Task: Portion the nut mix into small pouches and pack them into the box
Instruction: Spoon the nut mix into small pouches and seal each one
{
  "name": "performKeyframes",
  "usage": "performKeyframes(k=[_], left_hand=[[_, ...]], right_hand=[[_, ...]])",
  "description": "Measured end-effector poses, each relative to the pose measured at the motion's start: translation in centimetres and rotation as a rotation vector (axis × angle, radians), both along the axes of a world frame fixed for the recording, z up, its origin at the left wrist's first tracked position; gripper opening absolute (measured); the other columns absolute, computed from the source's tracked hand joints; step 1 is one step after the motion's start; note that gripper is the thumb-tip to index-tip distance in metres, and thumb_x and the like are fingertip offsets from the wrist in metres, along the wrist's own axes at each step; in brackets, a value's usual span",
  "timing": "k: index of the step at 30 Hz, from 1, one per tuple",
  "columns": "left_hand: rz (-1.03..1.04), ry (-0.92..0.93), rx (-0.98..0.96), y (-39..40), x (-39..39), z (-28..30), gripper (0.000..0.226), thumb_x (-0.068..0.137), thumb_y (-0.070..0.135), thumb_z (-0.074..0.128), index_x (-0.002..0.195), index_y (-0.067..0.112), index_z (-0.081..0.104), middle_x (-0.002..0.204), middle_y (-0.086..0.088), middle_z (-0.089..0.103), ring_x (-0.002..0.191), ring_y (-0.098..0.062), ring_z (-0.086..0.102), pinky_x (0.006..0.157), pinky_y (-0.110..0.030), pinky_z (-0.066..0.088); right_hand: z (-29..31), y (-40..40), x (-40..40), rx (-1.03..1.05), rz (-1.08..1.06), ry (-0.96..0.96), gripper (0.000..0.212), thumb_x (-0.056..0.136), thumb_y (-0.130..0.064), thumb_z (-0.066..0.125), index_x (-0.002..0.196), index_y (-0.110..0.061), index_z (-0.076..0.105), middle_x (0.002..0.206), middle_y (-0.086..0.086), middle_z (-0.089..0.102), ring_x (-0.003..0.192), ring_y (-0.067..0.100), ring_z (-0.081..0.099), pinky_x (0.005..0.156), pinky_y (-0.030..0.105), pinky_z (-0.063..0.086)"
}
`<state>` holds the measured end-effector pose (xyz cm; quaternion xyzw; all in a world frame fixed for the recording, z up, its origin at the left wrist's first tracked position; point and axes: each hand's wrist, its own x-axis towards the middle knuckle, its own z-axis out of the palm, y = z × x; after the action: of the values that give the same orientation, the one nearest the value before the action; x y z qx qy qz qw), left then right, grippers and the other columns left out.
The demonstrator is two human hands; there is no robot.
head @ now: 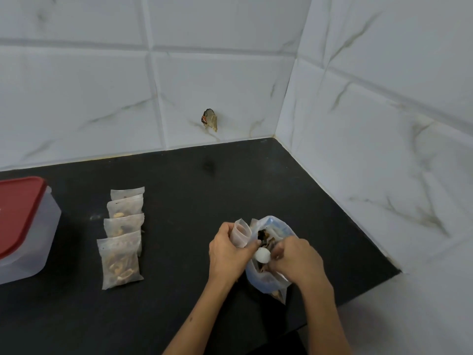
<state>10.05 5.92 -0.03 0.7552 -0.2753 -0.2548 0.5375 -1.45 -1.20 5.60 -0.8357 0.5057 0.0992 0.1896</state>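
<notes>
My left hand (226, 254) holds a small clear pouch (242, 233) upright with its mouth open, right beside the big bag of nut mix (271, 252). That bag is clear with a blue tint and stands open on the black counter. My right hand (298, 260) grips a small white scoop (262, 255) at the bag's mouth, between the bag and the pouch. Several filled pouches (122, 237) lie in an overlapping row to the left. The clear box with a red lid (23, 226) sits closed at the far left edge.
The black counter (194, 190) ends at white tiled walls behind and to the right, forming a corner. A damaged spot with exposed wires (210, 119) marks the back wall. The counter's front edge runs close to my forearms.
</notes>
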Motion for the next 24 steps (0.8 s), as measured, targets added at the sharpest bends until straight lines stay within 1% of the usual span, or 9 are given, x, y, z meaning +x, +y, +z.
performKeyframes(k=[2,7,9,11,15,17,19,21,24], left_hand=[[0.011,0.013,-0.007,-0.3,-0.1,0.3,0.038,0.066,0.033,0.085,0.090,0.019,0.058,0.082,0.008,0.065,0.077,-0.004,0.063,0.061,-0.016,0.048],[-0.018,0.012,0.028,-1.8,0.6,1.9,0.045,0.062,0.039,0.086,0.091,0.020,0.057,0.086,0.007,0.064,0.079,-0.005,0.063,0.062,-0.020,0.049],[-0.054,-0.029,0.075,-2.3,0.6,2.1,0.044,0.064,0.037,0.085,0.093,0.021,0.055,0.088,0.008,0.063,0.083,-0.007,0.063,0.068,-0.025,0.054],[-0.063,-0.067,0.112,-2.7,0.4,2.1,0.045,0.066,0.036,0.083,0.097,0.021,0.054,0.092,0.007,0.063,0.088,-0.010,0.062,0.073,-0.030,0.055],[-0.051,-0.132,0.167,-3.5,0.5,2.3,0.045,0.067,0.038,0.080,0.099,0.022,0.053,0.093,0.007,0.062,0.087,-0.013,0.061,0.074,-0.031,0.054],[-0.063,-0.146,0.201,-4.0,0.8,2.4,0.041,0.069,0.036,0.079,0.096,0.023,0.052,0.092,0.007,0.061,0.086,-0.013,0.060,0.074,-0.033,0.054],[-0.083,-0.164,0.218,-4.4,0.9,2.4,0.036,0.071,0.035,0.077,0.094,0.023,0.052,0.091,0.006,0.061,0.085,-0.014,0.060,0.074,-0.034,0.055],[-0.092,-0.182,0.213,-4.5,0.8,2.4,0.031,0.073,0.034,0.076,0.090,0.023,0.052,0.087,0.007,0.061,0.082,-0.013,0.060,0.072,-0.034,0.055],[-0.074,-0.197,0.192,-4.4,0.9,2.2,0.028,0.074,0.033,0.075,0.087,0.023,0.052,0.083,0.008,0.061,0.078,-0.011,0.060,0.066,-0.030,0.052]], right_hand=[[0.0,0.0,-0.1,-0.002,0.003,-0.011,0.021,0.083,-0.035,0.064,0.102,-0.027,0.070,0.098,-0.005,0.065,0.084,0.011,0.058,0.065,0.023,0.040],[0.6,-1.1,-1.4,-0.030,-0.111,-0.151,0.012,0.088,-0.029,0.059,0.081,-0.021,0.066,0.077,-0.004,0.063,0.067,0.006,0.058,0.054,0.019,0.039],[0.3,-1.2,-1.7,0.011,-0.133,-0.169,0.011,0.091,-0.026,0.056,0.082,-0.021,0.061,0.080,-0.003,0.062,0.071,0.007,0.059,0.063,0.024,0.050],[0.0,-1.1,-1.9,0.049,-0.132,-0.162,0.014,0.093,-0.023,0.052,0.080,-0.025,0.057,0.086,-0.002,0.061,0.078,0.010,0.059,0.072,0.027,0.052],[0.4,-1.4,-2.6,0.076,-0.211,-0.235,0.008,0.089,-0.026,0.060,0.087,-0.028,0.053,0.093,-0.005,0.058,0.086,0.010,0.057,0.071,0.025,0.044],[0.6,-1.3,-2.9,0.147,-0.271,-0.278,0.015,0.084,-0.026,0.068,0.088,-0.028,0.053,0.095,-0.003,0.060,0.083,0.011,0.062,0.073,0.030,0.053],[0.9,-0.9,-2.7,0.234,-0.299,-0.298,0.020,0.080,-0.023,0.073,0.086,-0.028,0.054,0.094,-0.001,0.062,0.076,0.011,0.066,0.070,0.030,0.058],[1.0,-0.7,-2.5,0.262,-0.261,-0.284,0.021,0.079,-0.019,0.074,0.082,-0.028,0.055,0.095,0.000,0.063,0.076,0.010,0.065,0.064,0.025,0.056],[1.2,-0.6,-2.8,0.222,-0.154,-0.180,0.024,0.078,-0.012,0.073,0.072,-0.031,0.060,0.089,-0.005,0.064,0.082,0.008,0.062,0.067,0.021,0.052]])
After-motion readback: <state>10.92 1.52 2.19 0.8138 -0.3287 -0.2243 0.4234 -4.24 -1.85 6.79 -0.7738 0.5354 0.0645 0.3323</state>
